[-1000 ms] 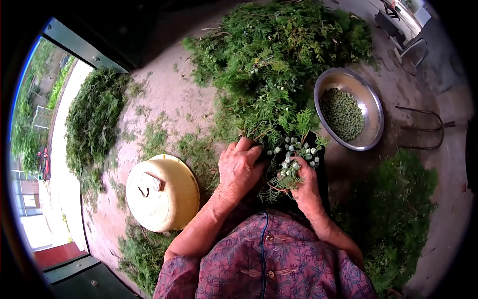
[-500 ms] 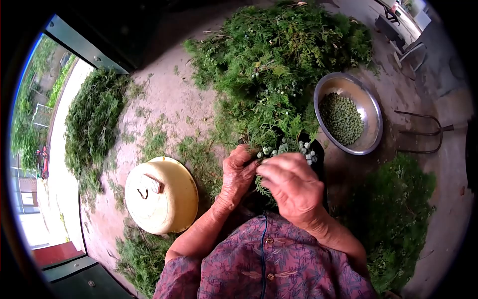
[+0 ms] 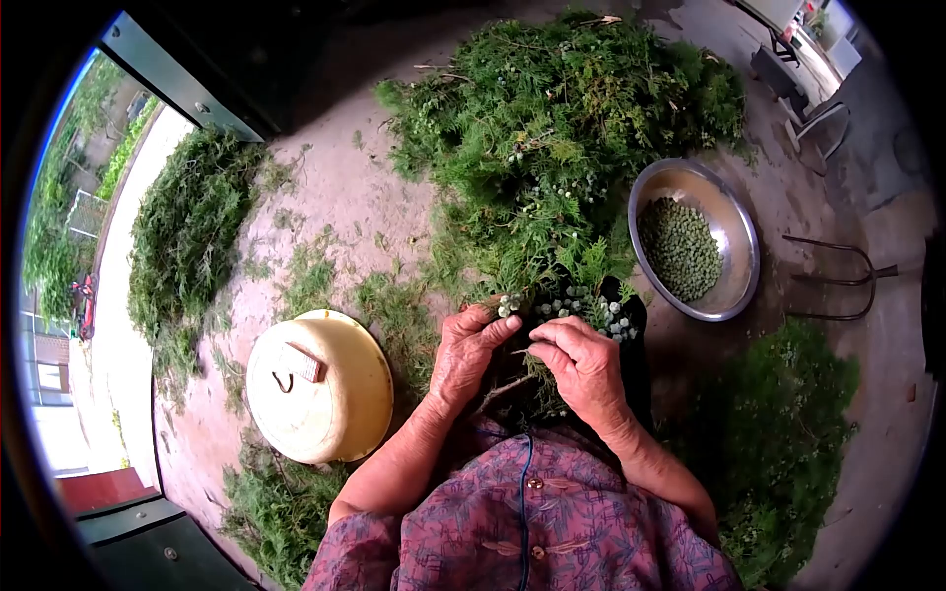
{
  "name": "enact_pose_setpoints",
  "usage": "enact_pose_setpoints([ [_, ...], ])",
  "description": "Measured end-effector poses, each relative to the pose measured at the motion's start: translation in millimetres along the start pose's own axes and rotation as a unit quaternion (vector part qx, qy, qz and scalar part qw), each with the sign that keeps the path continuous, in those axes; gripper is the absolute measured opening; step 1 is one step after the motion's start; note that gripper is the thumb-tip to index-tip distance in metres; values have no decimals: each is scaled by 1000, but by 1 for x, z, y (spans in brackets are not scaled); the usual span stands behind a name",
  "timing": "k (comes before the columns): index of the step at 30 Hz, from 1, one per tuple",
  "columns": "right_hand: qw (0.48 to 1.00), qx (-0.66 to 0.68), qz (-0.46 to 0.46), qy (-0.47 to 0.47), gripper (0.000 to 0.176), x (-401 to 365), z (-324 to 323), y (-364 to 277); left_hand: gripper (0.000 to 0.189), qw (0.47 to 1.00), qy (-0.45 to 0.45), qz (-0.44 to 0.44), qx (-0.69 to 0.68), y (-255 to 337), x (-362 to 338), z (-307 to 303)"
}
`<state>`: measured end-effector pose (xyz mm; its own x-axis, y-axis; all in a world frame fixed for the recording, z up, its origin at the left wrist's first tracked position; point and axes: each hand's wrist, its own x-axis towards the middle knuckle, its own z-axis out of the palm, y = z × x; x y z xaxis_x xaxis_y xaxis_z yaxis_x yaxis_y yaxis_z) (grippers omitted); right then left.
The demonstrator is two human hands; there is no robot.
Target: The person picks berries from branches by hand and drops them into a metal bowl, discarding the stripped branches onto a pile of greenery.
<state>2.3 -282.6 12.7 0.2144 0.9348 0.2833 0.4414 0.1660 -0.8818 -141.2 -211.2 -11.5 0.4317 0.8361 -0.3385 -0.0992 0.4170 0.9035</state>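
"While the left hand (image 3: 461, 361) pinches a small sprig (image 3: 509, 306) between thumb and fingers, where is the right hand (image 3: 585, 372)?"

"Just beside it, a small gap between the two. Its fingers bend toward the thumb, the tips close together, but I can't tell whether they are closed on anything."

"And what is the sprig like?"

"It bears pale, round berries, and it sits at the fingertips of the left hand, in front of the patterned shirt (image 3: 473, 517). More pale berries on green leaves (image 3: 613, 317) lie just past the right hand, over something dark. A bare brown twig (image 3: 505, 391) slants below the hands."

"What stands around them?"

"Beyond the hands there's a big heap of leafy branches (image 3: 576, 118). Right of the heap, a shiny metal bowl (image 3: 734, 231) holds many small green balls (image 3: 680, 248). Farther right, a fork (image 3: 869, 279) with curved prongs lies on the floor (image 3: 340, 187)."

"And over on the left?"

"A pale yellow basin (image 3: 330, 414) rests bottom up near the left forearm, with a small block (image 3: 304, 362) on top. Another pile of greenery (image 3: 192, 231) lies farther off, by the bright doorway."
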Motion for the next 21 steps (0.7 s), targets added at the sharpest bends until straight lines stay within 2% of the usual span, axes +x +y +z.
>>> enact_pose_setpoints([
  [3,997,28,21,66,18,7,-1,-1,20,1000,-17,-4,6,3,-1,1],
  [4,997,-17,-29,72,21,13,-3,-6,20,1000,-21,-2,3,3,-1,1],
  [7,999,28,-24,20,26,25,1,-15,11,996,-43,72,16,-9,4,0],
  [8,998,16,-61,14,32,27,6,-6,14,995,-55,81,15,-11,3,0],
  [11,1000,22,-16,-3,35,31,9,-1,15,993,-54,99,22,-7,1,4],
  [15,997,49,64,1,33,29,10,3,14,995,-49,74,51,-9,2,0],
  [18,997,41,52,25,33,27,12,2,10,997,-26,65,-44,-2,0,9],
  [21,993,74,67,59,32,21,18,8,8,997,-23,41,-66,-2,-1,8],
])
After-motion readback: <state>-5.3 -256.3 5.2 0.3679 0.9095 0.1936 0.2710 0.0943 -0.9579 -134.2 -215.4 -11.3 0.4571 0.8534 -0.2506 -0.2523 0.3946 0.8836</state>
